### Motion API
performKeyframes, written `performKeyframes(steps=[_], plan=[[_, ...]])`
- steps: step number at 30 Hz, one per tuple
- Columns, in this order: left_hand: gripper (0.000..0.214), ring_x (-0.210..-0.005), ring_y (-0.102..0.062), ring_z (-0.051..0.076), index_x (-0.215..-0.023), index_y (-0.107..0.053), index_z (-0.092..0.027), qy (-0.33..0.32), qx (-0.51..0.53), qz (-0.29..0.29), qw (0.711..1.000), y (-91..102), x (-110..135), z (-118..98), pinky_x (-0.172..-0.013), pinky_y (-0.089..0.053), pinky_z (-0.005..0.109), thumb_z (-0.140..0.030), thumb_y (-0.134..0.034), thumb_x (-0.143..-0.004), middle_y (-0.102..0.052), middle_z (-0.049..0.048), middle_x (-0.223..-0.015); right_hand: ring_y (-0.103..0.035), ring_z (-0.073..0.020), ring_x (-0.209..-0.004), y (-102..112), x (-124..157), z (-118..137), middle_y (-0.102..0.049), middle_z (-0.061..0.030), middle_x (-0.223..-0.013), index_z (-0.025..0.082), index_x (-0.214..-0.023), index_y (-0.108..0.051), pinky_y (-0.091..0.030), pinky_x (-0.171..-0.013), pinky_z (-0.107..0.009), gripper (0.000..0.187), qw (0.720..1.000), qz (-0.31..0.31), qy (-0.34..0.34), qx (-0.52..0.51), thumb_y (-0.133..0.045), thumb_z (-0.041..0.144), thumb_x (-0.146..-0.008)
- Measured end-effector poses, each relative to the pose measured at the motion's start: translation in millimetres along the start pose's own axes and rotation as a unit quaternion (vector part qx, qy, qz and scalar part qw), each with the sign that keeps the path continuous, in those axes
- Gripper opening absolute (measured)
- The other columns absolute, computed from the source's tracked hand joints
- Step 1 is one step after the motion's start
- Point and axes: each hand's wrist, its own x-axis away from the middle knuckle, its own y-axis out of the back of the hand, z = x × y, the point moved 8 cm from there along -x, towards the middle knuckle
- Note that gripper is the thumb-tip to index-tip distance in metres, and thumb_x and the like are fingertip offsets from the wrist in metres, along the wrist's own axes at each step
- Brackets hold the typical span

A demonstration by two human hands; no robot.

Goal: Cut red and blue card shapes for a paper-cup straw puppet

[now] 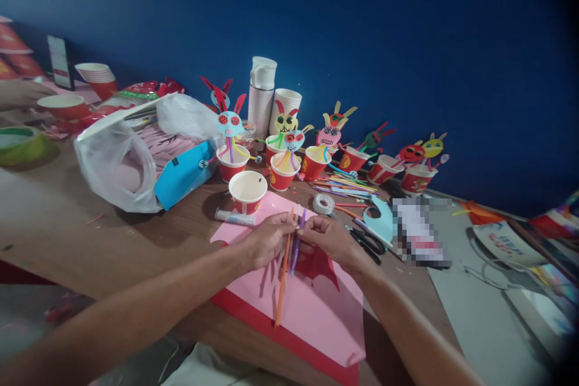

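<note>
Above pink paper, left hand & right hand close together, pinching straws. Any slack in grip could drop them.

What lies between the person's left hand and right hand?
In the head view, an orange straw and a purple straw lie between the left hand and right hand, above pink paper.

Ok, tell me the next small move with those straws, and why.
Probably even up the lower ends of the orange straw and the purple straw. The left hand and right hand pinch them close together, yet the orange one reaches much lower over the pink paper.
</note>
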Motion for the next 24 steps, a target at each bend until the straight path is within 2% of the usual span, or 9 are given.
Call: performKeyframes(steps=[9, 17, 24], plan=[[0.005, -0.057, -0.061, 0.018, -0.075, -0.048, -0.014, 0.014, -0.013, -0.005, 1.000, -1.1, 2.3, -0.6, -0.059, -0.048, 0.034, -0.013, -0.045, -0.078, -0.058, 0.0042, -0.066, -0.042, -0.0084, -0.045, 2.2, -2.1, 0.4, -0.049, 0.0043, -0.049, 0.017, -0.058, -0.049, -0.031, -0.043, -0.020, 0.031, 0.999, -0.016, 0.021, 0.033, -0.058, 0.044, -0.070], [0.007, -0.061, -0.063, 0.020, -0.076, -0.048, -0.014, 0.030, -0.026, -0.027, 0.999, 2.6, 2.9, 0.6, -0.059, -0.048, 0.034, -0.013, -0.042, -0.080, -0.059, 0.0051, -0.066, -0.039, -0.0080, -0.047, 4.7, -4.1, 0.6, -0.046, 0.0043, -0.051, 0.017, -0.058, -0.048, -0.029, -0.044, -0.019, 0.029, 0.998, -0.033, 0.020, 0.052, -0.057, 0.041, -0.072], [0.005, -0.063, -0.063, 0.021, -0.076, -0.048, -0.014, 0.032, -0.031, -0.022, 0.999, 2.7, 2.5, 0.6, -0.059, -0.048, 0.033, -0.014, -0.044, -0.079, -0.059, 0.0064, -0.066, -0.040, -0.0079, -0.046, 3.7, -2.6, 3.7, -0.046, 0.0044, -0.051, 0.016, -0.060, -0.051, -0.029, -0.044, -0.019, 0.029, 0.998, -0.038, 0.028, 0.052, -0.055, 0.041, -0.073]])
